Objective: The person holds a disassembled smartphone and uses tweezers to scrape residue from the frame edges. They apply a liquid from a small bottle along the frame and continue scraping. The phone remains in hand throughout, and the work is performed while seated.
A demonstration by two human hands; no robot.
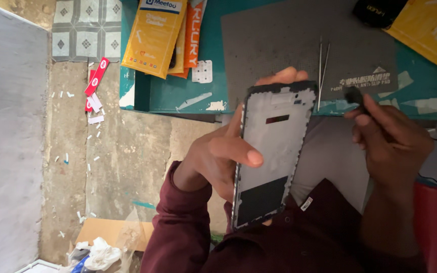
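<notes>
Left hand (218,156) is pinching the phone mid-frame (274,151) by its long edges at centre view, thumb across its face, right hand (390,141) at 3 o'clock is nipping a small dark piece (354,95) between fingertips — risking the frame slipping toward the floor (127,146).

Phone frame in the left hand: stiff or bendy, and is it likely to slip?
The phone frame looks thin and flat with cutouts, so it is probably light and may flex if twisted. The left hand pinches it by the edges, thumb across the face; its smooth pale surface may be slippery. Thin edges suggest it is fragile if dropped.
</notes>
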